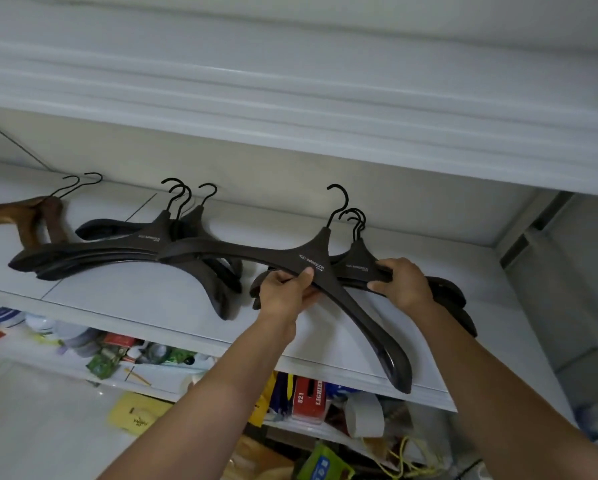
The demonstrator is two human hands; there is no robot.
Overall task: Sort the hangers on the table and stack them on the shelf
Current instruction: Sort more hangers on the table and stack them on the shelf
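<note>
My left hand [287, 292] grips a large dark brown hanger [242, 252] just under its neck, thumb on top, holding it over the white shelf [124, 303]. The hanger's right arm reaches past the shelf's front edge. My right hand [403, 284] grips a small stack of dark hangers [356, 263] lying on the shelf behind it. To the left lies another pile of dark hangers [117, 251]. Two brown wooden hangers [38, 216] lie at the far left of the shelf.
A white shelf board [290, 109] hangs close above. Below the hanger shelf, lower shelves hold clutter: a red box [309, 398], a yellow packet [136, 415], green bags and bowls. A white wall closes the right side.
</note>
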